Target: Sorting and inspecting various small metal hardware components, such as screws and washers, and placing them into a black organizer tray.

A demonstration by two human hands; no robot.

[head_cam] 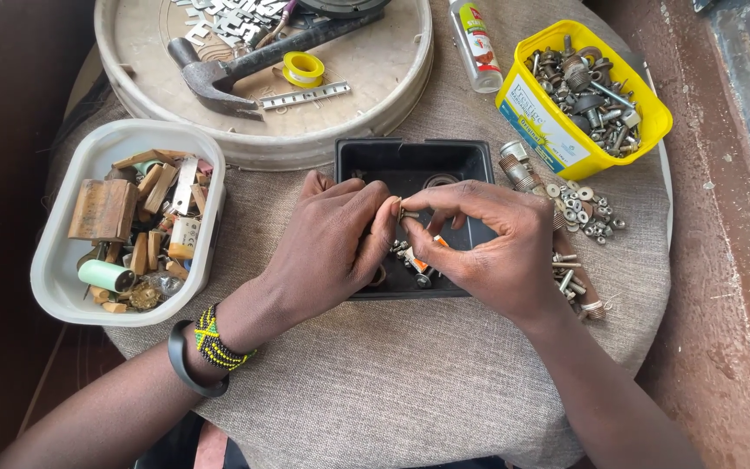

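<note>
At the centre of the frame, the left hand and right hand meet over the black tray, both pinching a small screw between their fingertips. Its long axis appears to run roughly left to right, though it is mostly hidden. The white tub at left and yellow tub at upper right flank them; bare cloth lies open below.

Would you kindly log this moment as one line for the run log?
left hand: pinching small screw | right hand: pinching same screw | over: black tray | nearby: white tub, yellow tub, hammer
</note>
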